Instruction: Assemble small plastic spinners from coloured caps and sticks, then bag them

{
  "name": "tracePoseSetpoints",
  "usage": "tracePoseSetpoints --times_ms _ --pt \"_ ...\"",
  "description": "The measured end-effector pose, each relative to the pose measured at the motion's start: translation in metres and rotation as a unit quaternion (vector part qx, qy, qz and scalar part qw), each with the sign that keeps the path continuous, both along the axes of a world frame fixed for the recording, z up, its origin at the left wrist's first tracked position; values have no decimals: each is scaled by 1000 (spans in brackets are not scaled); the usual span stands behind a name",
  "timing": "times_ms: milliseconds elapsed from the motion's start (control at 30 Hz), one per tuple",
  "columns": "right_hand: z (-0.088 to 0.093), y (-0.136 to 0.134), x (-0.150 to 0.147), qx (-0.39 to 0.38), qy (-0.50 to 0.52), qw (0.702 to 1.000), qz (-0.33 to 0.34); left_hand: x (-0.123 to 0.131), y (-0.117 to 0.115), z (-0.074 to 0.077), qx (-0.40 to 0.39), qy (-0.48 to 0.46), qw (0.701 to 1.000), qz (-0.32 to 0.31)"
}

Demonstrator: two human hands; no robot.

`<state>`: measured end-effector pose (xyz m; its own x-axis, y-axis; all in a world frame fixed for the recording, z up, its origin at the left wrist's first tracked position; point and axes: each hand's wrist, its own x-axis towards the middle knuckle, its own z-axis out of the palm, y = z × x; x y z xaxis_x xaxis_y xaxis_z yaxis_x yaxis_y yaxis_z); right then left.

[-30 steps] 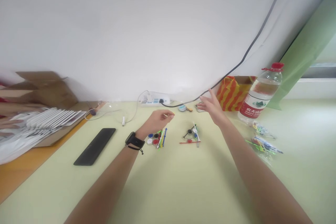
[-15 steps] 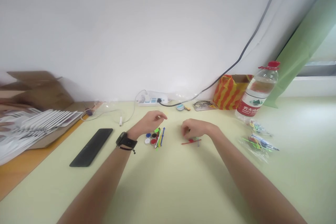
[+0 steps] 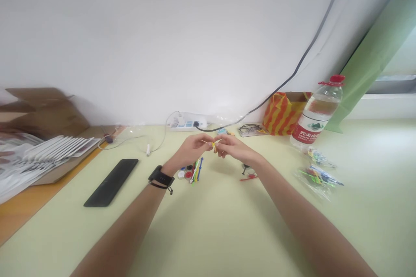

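A plain indoor desk space, home or small office, was suggested by a pale tabletop against a white wall, a power strip, cardboard boxes and a green curtain.

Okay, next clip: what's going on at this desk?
A person pinches a small yellow piece between the fingertips of the left hand and right hand, raised above the pale green table. A pile of coloured sticks and discs lies under the left hand, and a few loose sticks lie under the right. A water bottle stands to the right.
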<state>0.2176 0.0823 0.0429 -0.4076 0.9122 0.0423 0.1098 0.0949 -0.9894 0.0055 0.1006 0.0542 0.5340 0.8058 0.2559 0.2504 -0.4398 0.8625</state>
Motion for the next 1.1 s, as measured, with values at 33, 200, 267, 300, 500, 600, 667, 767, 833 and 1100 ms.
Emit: tracePoseSetpoints --times_ms 33,200,267,300,500,600,667,767,833,1100 --pt "-2 1 -4 3 22 1000 -10 0 -1 0 -2 0 1000 0" --pt "-10 3 -10 15 2 1000 -22 2 -8 1 17 19 999 -26" --pt "-12 2 -10 38 -59 997 -14 3 -11 0 32 28 998 -39" --pt "-14 2 -11 50 -90 995 -16 4 -12 -1 38 33 998 -45" --pt "-21 4 -4 88 -228 968 -57 7 -14 -17 84 111 990 -24" --pt "-15 7 15 91 -298 950 -23 6 -12 -22 83 154 984 -45" --pt "-8 7 34 91 -334 938 -4 2 -10 -24 82 187 977 -58" --pt "3 6 61 70 -376 922 51 -5 -6 -25 101 241 964 -46" --pt "8 4 73 34 -425 899 99 -10 -3 -25 121 254 959 -20" --pt "4 6 78 32 -453 890 38 -11 -2 -25 138 243 960 -10"
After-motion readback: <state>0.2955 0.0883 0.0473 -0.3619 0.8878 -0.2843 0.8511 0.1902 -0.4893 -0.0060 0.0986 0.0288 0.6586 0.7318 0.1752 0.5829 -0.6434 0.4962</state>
